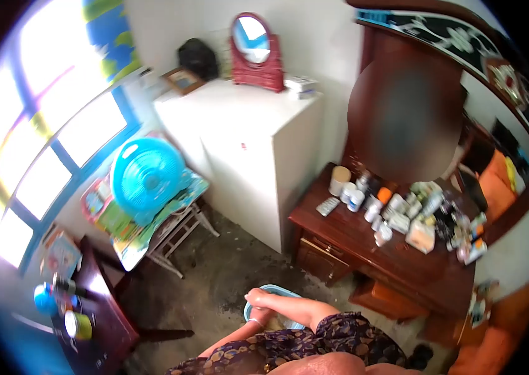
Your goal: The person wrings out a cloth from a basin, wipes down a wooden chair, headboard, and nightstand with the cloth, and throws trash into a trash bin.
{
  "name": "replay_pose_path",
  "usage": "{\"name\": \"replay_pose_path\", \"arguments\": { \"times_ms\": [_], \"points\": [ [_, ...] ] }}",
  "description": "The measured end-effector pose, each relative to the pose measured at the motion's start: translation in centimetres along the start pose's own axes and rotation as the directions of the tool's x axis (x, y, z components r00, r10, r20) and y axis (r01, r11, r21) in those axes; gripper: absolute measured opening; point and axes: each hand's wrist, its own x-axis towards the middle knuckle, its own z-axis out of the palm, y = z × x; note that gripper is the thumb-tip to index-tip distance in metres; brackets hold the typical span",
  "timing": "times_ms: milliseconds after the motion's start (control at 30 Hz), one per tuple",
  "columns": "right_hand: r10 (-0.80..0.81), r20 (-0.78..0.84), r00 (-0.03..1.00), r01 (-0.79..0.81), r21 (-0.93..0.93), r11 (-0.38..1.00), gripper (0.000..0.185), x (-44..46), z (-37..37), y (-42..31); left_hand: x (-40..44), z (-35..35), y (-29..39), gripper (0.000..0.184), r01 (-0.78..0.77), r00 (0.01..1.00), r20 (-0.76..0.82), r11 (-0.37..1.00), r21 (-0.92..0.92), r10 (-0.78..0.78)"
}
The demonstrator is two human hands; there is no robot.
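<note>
A light blue basin (284, 289) stands on the floor below me, with something pale and yellowish inside that I cannot make out. Over its left rim my two hands come together. My right hand (257, 297) lies uppermost, its fingers curled closed; whatever they grip, if anything, is hidden. Just beneath, touching it, is my left hand (261, 314), a bracelet (255, 322) on its wrist. The left fingers are covered by the right hand and do not show. Dark patterned clothing (302, 344) spreads across the bottom of the view.
A brown dressing table (377, 262) crowded with bottles and jars is at the right. Ahead stands a white cabinet (239, 162) bearing a small red-framed mirror (255, 53). A blue fan (147, 178) rests on a folding table at the left, near a dark wooden table (99, 312).
</note>
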Motion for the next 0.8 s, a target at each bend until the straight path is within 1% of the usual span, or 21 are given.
{"name": "replay_pose_path", "arguments": {
  "times_ms": [67,133,167,233,267,300,333,400,433,467,500,533,567,600,667,700,733,800],
  "points": [
    [-0.084,0.18,0.98,0.068,0.095,0.993,0.049,-1.2,-3.3,-2.1,0.4,-1.5,0.0,0.032,0.076,0.997,0.019,0.99,-0.122,-0.074],
    [-0.178,0.168,0.969,0.159,0.121,0.98,0.052,-2.3,-5.6,-3.5,0.8,-2.9,-0.5,0.033,0.157,0.988,0.039,0.938,-0.309,-0.152],
    [-0.231,0.155,0.961,0.18,0.286,0.941,0.068,-1.7,-5.0,-2.8,1.0,-3.6,-0.6,0.034,0.199,0.979,0.048,0.89,-0.411,-0.197],
    [-0.306,0.036,0.951,0.284,0.288,0.915,0.079,-3.2,-5.3,-3.1,1.5,-5.0,-0.9,0.035,0.275,0.954,0.085,0.722,-0.635,-0.288],
    [-0.342,-0.021,0.939,0.334,0.279,0.9,0.085,-3.9,-5.6,-3.1,1.8,-5.6,-1.0,0.036,0.3,0.936,0.107,0.604,-0.739,-0.334],
    [-0.426,-0.008,0.905,0.406,0.319,0.856,0.095,-4.1,-5.7,-2.7,2.2,-6.3,-1.0,0.037,0.307,0.92,0.127,0.481,-0.821,-0.371],
    [-0.52,-0.124,0.845,0.531,0.304,0.791,0.09,-4.8,-5.7,-2.0,2.5,-6.9,-1.2,0.037,0.304,0.903,0.146,0.36,-0.882,-0.403],
    [-0.614,0.049,0.788,0.564,0.345,0.751,0.085,-6.1,-7.4,-0.8,3.3,-8.6,-1.7,0.039,0.293,0.866,0.192,0.157,-0.943,-0.462],
    [-0.699,-0.021,0.715,0.669,0.313,0.675,0.078,-5.7,-6.7,0.5,4.1,-9.5,-1.5,0.04,0.312,0.826,0.217,0.101,-0.945,-0.521],
    [-0.64,0.095,0.763,0.582,0.331,0.743,0.078,-10.0,-10.3,-0.6,4.8,-10.7,-0.5,0.031,0.366,0.739,0.25,0.061,-0.929,-0.625],
    [-0.666,-0.057,0.744,0.649,0.301,0.699,0.079,-10.2,-9.4,0.6,4.7,-11.8,2.2,0.029,0.31,0.724,0.216,0.03,-0.95,-0.655],
    [-0.681,-0.204,0.703,0.71,0.258,0.655,0.082,-11.4,-9.5,0.9,4.3,-12.5,4.4,0.027,0.249,0.705,0.183,-0.002,-0.968,-0.685],
    [-0.664,-0.306,0.682,0.731,0.29,0.618,0.088,-12.4,-9.8,1.3,5.3,-12.4,2.8,0.028,0.162,0.686,0.11,0.004,-0.987,-0.72],
    [-0.609,-0.429,0.667,0.738,0.267,0.62,0.089,-12.8,-9.7,1.0,5.0,-12.8,4.9,0.031,0.158,0.687,0.121,-0.015,-0.987,-0.717],
    [-0.471,-0.647,0.599,0.742,0.228,0.63,0.091,-13.4,-8.9,0.5,5.4,-12.6,5.8,0.035,0.118,0.714,0.139,-0.078,-0.99,-0.686],
    [-0.405,-0.715,0.57,0.76,0.27,0.591,0.091,-12.6,-8.6,0.3,5.1,-12.4,8.1,0.037,0.089,0.739,0.123,-0.084,-0.992,-0.663],
    [-0.316,-0.798,0.512,0.748,0.234,0.621,0.084,-12.5,-8.6,-0.5,5.1,-12.0,10.0,0.036,0.036,0.718,0.077,-0.073,-0.997,-0.692],
    [-0.132,-0.858,0.497,0.706,0.312,0.635,0.072,-11.4,-8.3,-1.2,4.7,-11.3,12.4,0.035,-0.008,0.791,0.053,-0.097,-0.995,-0.609]
  ]
}}
